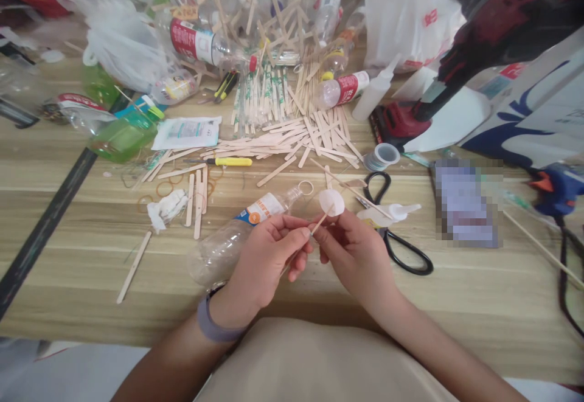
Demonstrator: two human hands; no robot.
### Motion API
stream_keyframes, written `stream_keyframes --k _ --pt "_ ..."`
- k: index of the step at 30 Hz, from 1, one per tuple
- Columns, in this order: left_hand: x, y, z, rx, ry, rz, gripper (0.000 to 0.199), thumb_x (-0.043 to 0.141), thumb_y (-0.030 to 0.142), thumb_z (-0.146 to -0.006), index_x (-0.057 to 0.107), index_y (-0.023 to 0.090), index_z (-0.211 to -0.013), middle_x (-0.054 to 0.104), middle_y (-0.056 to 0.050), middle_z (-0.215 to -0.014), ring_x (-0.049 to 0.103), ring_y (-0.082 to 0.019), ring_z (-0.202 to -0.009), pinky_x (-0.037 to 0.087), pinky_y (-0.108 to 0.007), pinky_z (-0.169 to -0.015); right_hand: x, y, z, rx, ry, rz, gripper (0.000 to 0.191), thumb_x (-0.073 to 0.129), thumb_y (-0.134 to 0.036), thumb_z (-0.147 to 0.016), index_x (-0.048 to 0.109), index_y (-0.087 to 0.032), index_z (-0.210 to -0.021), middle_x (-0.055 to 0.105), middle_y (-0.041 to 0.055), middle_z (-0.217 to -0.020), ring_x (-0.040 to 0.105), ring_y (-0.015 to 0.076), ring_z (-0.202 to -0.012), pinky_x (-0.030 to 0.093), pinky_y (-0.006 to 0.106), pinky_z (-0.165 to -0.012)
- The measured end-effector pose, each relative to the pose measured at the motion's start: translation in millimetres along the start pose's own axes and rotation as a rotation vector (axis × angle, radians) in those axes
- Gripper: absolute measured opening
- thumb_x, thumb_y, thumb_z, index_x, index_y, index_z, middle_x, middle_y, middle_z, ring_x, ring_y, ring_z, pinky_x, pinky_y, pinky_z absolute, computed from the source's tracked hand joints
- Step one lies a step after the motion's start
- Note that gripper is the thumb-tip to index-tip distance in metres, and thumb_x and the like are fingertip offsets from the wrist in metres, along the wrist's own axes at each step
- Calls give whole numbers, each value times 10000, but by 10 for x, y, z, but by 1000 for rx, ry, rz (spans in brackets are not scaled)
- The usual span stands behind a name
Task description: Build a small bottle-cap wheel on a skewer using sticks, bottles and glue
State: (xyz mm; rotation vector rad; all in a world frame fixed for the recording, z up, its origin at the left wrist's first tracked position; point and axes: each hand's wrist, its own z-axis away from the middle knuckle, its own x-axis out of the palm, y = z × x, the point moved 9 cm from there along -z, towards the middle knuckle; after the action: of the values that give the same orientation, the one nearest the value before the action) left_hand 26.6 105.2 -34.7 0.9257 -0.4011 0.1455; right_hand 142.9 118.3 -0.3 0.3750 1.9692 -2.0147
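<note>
A thin wooden stick (322, 220) is pinched in my left hand (278, 247), thumb against fingers. My right hand (353, 247) is closed at the same stick, its fingertips close to the left ones. A small white disc (331, 202) sits at the stick's upper end; how the two are joined I cannot make out. Behind my left hand a clear plastic bottle (219, 253) lies on its side. Black-handled scissors (408, 259) and a white glue bottle (387, 213) lie just right of my right hand, partly covered by it.
Loose craft sticks (283, 137) lie in a pile beyond my hands, with a yellow screwdriver (232, 162) before them. A green bottle (125, 137) is at left. At right are a phone-like blurred object (468, 204), a blue glue gun (556, 189) and a red-and-black power tool (401, 122).
</note>
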Motion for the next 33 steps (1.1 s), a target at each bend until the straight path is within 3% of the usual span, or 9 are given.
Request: stream_keyframes --k 6,16,23,28,33 --pt "-3 29 -4 44 13 6 180 687 291 -726 583 145 -706 588 35 -576 436 -37 -392 310 -156 -339 -27 -35 25 -72 8 61 178 525 -322 -902 619 -183 -842 629 16 -668 544 121 -506 436 247 -475" --pt "3 46 2 75 37 -19 196 692 326 -726 601 154 -745 574 40 -578 433 -43 -413 285 -155 -341 -84 -155 83 -171 8 167 129 527 -228 -908 631 -207 -835 610 -4 -678 536 107 -500 425 232 -470" --pt "-19 22 6 74 61 -60 184 679 324 -751 581 169 -759 522 66 -542 405 -46 -411 288 -159 -342 -182 -488 209 -467 149 431 81 572 -165 -902 641 -203 -885 666 11 -755 570 90 -516 440 221 -466" --pt "6 26 3 102 28 -81 170 663 323 -805 597 167 -797 531 66 -557 420 -45 -428 307 -155 -364 -131 -591 238 -616 121 561 167 538 -144 -929 673 -206 -1003 710 46 -864 687 135 -716 504 225 -551" --pt "-11 11 15 108 17 -162 203 641 366 -841 610 167 -818 516 66 -521 415 -54 -423 306 -170 -391 -79 -612 208 -659 62 749 263 485 -116 -926 706 -230 -1011 701 23 -832 641 114 -603 413 236 -441"
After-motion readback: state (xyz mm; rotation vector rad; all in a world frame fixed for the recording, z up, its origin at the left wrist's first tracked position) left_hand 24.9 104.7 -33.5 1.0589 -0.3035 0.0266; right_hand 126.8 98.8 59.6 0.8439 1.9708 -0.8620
